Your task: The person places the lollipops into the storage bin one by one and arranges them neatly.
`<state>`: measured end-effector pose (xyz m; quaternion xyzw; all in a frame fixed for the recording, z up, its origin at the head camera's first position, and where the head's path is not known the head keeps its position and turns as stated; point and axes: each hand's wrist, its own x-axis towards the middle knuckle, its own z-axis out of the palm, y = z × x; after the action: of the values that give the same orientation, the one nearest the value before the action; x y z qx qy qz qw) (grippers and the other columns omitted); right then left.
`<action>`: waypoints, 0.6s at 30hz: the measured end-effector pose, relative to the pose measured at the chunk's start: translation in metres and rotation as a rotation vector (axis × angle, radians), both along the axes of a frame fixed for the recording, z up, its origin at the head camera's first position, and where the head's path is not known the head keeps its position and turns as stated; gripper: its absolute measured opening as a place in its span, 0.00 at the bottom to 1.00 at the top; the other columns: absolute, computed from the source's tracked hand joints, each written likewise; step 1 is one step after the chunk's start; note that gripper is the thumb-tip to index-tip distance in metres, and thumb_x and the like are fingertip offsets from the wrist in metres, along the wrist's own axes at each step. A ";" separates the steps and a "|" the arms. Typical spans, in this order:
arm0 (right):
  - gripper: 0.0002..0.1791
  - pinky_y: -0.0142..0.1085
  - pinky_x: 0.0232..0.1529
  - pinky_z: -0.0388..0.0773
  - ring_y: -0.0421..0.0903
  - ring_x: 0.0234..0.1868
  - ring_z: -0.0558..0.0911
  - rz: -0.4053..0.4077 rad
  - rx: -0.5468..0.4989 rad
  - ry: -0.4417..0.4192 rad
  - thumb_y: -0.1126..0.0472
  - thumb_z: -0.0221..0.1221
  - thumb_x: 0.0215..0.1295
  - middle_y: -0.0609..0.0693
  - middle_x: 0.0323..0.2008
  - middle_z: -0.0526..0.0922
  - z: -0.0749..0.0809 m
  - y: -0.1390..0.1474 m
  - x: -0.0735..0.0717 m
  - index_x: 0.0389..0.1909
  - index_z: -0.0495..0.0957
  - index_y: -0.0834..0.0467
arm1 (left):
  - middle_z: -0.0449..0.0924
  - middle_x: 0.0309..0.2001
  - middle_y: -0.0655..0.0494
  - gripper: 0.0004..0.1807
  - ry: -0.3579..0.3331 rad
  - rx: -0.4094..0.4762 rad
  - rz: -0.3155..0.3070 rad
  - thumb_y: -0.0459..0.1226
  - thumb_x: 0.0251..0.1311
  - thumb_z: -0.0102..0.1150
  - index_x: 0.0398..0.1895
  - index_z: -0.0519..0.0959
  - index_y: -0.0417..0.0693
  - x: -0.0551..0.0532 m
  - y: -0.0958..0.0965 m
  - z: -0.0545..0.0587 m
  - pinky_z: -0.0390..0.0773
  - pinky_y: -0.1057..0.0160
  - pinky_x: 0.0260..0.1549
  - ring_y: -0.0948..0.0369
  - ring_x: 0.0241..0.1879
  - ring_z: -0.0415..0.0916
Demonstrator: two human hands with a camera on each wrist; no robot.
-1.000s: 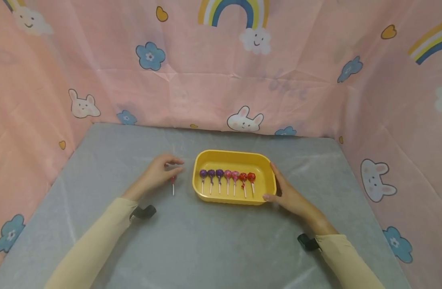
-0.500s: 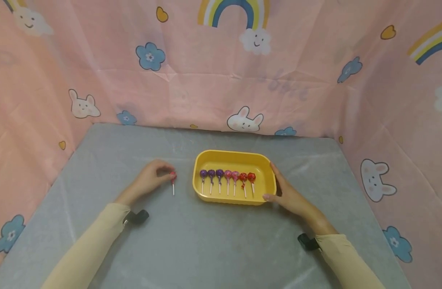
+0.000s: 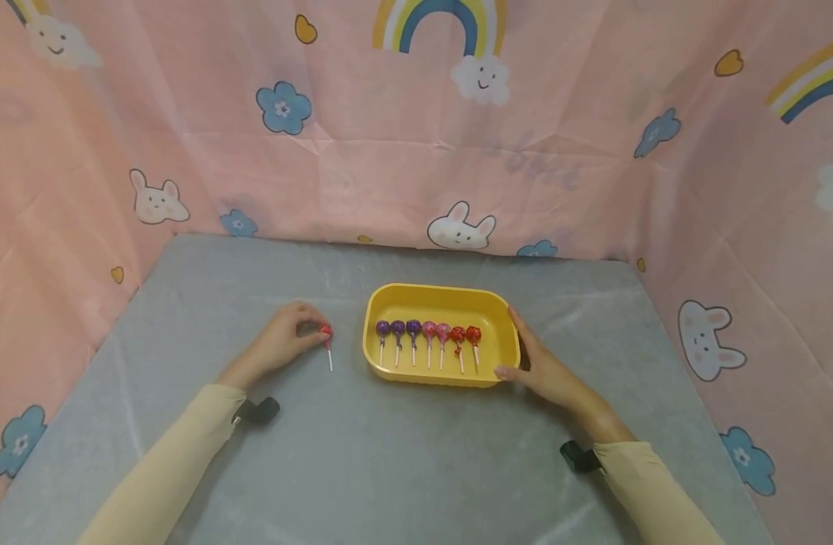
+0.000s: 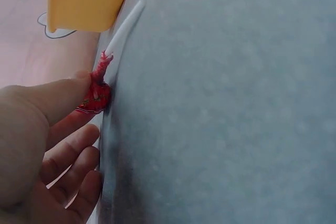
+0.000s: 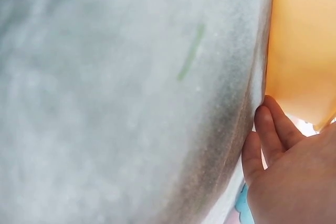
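Observation:
Between thumb and forefinger my left hand (image 3: 278, 339) pinches a red-wrapped lollipop (image 4: 97, 97) by its candy end. Its white stick slants toward the front in the head view and lies close over the table in the left wrist view. The other left fingers are loosely bent beside it. My right hand (image 3: 548, 371) grips the right end of a yellow tray (image 3: 443, 293), thumb at the front corner and fingers along the side. Inside stands a row of lollipops, sticks toward the front: three purple (image 3: 398, 328), two pink (image 3: 443, 331) and two red (image 3: 474, 334).
A grey cloth-covered table (image 3: 402, 462) lies under everything. Pink curtains (image 3: 362, 174) with rainbows, rabbits and flowers hang behind it and at both sides. Each wrist carries a dark strap-on camera.
My left hand has drawn back left from above the lollipop and closed its thumb and forefinger on it. The stick has tilted slightly right. My right hand and the tray stay put.

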<state>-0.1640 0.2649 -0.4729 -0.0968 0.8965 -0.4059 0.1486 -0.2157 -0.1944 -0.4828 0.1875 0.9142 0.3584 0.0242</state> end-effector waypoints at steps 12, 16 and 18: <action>0.61 0.66 0.75 0.44 0.62 0.80 0.44 -0.003 0.004 -0.011 0.46 0.66 0.61 0.54 0.81 0.36 -0.001 -0.001 -0.001 0.78 0.26 0.35 | 0.80 0.53 0.48 0.12 -0.093 0.051 0.030 0.41 0.61 0.67 0.46 0.85 0.50 0.001 0.005 0.021 0.72 0.43 0.63 0.49 0.60 0.73; 0.61 0.66 0.75 0.44 0.62 0.80 0.43 -0.006 0.003 -0.014 0.46 0.66 0.61 0.55 0.81 0.35 -0.001 -0.001 -0.001 0.78 0.26 0.34 | 0.79 0.55 0.50 0.13 -0.100 0.076 0.023 0.42 0.61 0.67 0.48 0.84 0.51 -0.002 0.011 0.035 0.75 0.44 0.62 0.50 0.60 0.73; 0.61 0.66 0.75 0.44 0.62 0.80 0.43 -0.009 0.002 -0.017 0.46 0.66 0.61 0.55 0.81 0.35 -0.002 -0.001 -0.001 0.78 0.26 0.34 | 0.80 0.54 0.50 0.13 -0.086 0.065 0.009 0.42 0.62 0.66 0.48 0.84 0.51 -0.004 0.015 0.042 0.75 0.45 0.61 0.50 0.60 0.73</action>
<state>-0.1653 0.2641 -0.4744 -0.0891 0.8961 -0.4063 0.1546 -0.2196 -0.1791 -0.4406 0.1685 0.9011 0.3957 0.0560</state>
